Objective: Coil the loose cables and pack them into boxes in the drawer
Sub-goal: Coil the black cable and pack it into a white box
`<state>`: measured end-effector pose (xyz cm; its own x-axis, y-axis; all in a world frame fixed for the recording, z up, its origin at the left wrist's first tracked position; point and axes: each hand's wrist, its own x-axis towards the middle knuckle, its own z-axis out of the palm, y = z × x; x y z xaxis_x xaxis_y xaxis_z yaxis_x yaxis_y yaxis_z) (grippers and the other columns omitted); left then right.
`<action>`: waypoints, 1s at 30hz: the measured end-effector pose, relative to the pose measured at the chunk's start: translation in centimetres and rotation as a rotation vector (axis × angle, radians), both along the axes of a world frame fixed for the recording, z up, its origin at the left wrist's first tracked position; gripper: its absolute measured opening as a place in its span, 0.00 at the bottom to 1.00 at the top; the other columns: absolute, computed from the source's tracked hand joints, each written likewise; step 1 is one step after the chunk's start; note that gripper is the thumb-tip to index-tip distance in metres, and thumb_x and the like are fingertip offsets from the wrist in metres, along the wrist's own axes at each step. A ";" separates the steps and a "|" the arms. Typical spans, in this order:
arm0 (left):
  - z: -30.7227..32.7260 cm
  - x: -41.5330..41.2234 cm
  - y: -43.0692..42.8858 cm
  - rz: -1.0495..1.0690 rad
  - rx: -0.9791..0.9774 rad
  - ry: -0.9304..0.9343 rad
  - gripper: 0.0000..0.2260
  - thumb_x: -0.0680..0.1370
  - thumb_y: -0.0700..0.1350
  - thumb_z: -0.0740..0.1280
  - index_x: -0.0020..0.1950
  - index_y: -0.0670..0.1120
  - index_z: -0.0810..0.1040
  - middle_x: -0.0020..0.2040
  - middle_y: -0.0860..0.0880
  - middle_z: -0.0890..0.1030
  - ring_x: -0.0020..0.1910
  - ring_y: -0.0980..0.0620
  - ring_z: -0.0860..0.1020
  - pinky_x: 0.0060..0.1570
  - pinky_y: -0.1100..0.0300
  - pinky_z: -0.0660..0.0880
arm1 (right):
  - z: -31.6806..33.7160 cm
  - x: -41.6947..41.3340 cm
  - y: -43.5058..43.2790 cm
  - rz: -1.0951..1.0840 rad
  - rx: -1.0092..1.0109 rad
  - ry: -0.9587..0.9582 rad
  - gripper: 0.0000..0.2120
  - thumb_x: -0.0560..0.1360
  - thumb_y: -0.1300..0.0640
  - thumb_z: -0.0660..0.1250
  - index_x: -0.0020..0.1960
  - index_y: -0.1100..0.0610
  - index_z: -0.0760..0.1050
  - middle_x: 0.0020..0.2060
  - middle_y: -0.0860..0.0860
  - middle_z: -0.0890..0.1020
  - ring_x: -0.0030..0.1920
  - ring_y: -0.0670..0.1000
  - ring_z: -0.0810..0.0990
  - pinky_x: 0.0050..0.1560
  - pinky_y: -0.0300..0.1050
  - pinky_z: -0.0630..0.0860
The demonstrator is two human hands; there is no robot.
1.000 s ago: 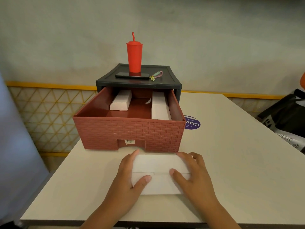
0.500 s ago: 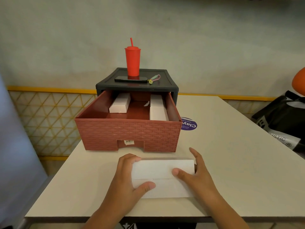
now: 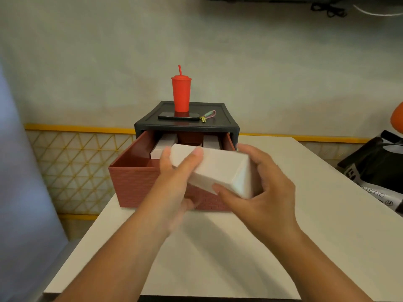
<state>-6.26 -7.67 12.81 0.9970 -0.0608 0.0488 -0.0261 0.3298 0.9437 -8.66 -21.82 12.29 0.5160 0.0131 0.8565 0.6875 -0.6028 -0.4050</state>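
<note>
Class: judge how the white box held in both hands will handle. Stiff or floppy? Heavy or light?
Probably stiff: the white box keeps straight edges though the left hand and right hand grip only its ends. Likely light, held tilted by fingertips. Smooth faces may slip.

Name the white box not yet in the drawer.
The tilted box held between left hand and right hand above the drawer front; the left box and right box lie inside.
</note>
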 end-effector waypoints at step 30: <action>7.0 9.6 12.9 -0.048 0.307 -0.159 0.20 0.64 0.41 0.74 0.55 0.49 0.78 0.46 0.49 0.84 0.42 0.54 0.82 0.38 0.60 0.79 | 9.6 14.3 0.1 0.521 -0.013 0.777 0.13 0.62 0.49 0.69 0.46 0.48 0.81 0.38 0.46 0.85 0.39 0.45 0.83 0.34 0.37 0.78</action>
<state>3.34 5.27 19.78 0.9740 -0.1438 0.1750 -0.1716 0.0355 0.9845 5.60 -21.73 21.93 0.8699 0.4112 0.2722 0.4119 -0.3023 -0.8596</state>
